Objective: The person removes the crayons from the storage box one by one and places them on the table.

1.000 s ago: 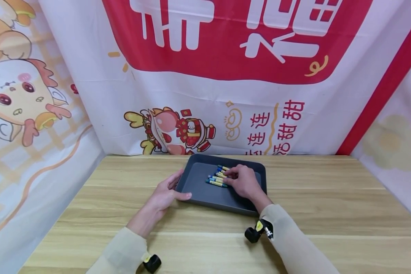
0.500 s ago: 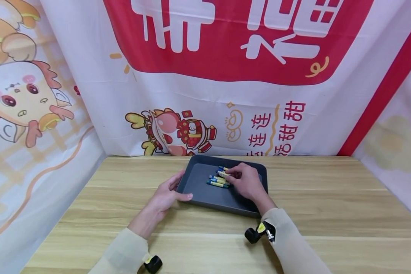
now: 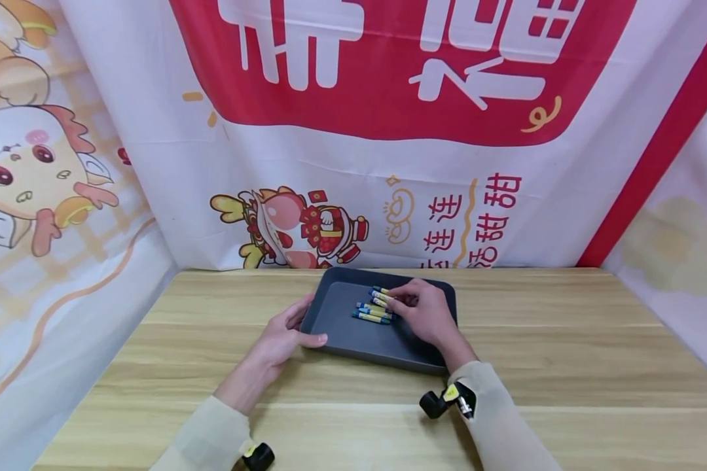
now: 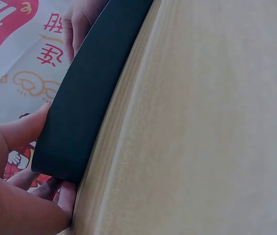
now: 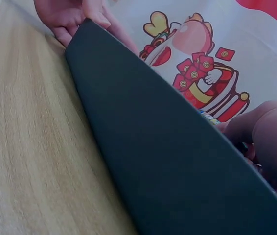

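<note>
Crayons (image 3: 372, 317) are lying roughly side by side in the dark tray (image 3: 332, 317), just left of the right hand (image 3: 427, 314), which is reaching over the near wall and pinching one crayon (image 3: 380, 300) by its right end. Left hand (image 3: 281, 337) is gripping the near-left corner, thumb at the rim, sitting apart from the crayons.
</note>
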Tool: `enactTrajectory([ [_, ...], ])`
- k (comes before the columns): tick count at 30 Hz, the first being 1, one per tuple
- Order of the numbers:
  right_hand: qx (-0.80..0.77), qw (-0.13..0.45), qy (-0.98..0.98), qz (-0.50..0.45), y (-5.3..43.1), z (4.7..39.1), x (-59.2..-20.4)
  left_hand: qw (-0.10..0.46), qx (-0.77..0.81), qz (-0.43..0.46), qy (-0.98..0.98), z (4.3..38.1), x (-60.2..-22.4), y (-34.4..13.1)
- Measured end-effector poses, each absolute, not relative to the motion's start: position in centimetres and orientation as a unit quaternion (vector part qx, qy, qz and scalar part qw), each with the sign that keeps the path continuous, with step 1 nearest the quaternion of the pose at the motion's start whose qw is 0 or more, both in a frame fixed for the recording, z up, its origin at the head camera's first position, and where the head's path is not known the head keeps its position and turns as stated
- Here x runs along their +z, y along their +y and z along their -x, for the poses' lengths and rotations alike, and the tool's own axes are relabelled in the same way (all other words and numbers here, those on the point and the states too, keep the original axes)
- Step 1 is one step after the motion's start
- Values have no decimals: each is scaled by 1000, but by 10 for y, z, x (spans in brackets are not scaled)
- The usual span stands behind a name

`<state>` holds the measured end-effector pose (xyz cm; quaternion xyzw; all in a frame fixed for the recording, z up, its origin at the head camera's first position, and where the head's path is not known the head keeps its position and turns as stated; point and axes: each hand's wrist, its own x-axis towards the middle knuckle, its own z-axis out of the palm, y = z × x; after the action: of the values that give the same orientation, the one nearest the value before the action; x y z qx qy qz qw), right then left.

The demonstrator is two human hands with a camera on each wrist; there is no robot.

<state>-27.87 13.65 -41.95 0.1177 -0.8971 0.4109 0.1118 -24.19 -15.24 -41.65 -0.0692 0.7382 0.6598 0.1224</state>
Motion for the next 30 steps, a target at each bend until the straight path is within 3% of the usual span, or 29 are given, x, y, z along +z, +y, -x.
enactTrajectory([
  [30,502,167,-848,-41,177,280,-406,115,633,43,764,241,-414,-153],
])
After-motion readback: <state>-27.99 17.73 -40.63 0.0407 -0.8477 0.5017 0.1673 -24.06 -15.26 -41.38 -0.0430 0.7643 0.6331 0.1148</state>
